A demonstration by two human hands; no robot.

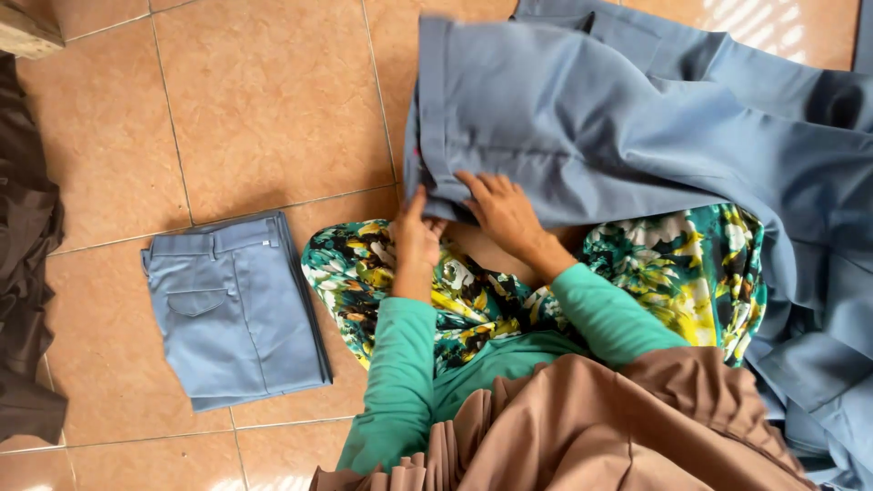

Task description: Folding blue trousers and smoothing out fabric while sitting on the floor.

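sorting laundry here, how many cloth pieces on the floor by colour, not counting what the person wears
Blue-grey: 2, the folded trousers and the open garment under the left hand and right hand
Dark brown: 1, the cloth at the left edge
Total: 3

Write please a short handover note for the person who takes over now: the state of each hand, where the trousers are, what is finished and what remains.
Left hand: pinches the edge of the unfolded blue-grey trousers at the lap.
Right hand: lies flat on the same edge, pressing it down.
Done: one pair of folded trousers lies on the tiled floor, on the left.
Left: the pair in hand is spread open, not yet folded; more blue-grey cloth is heaped on the right.
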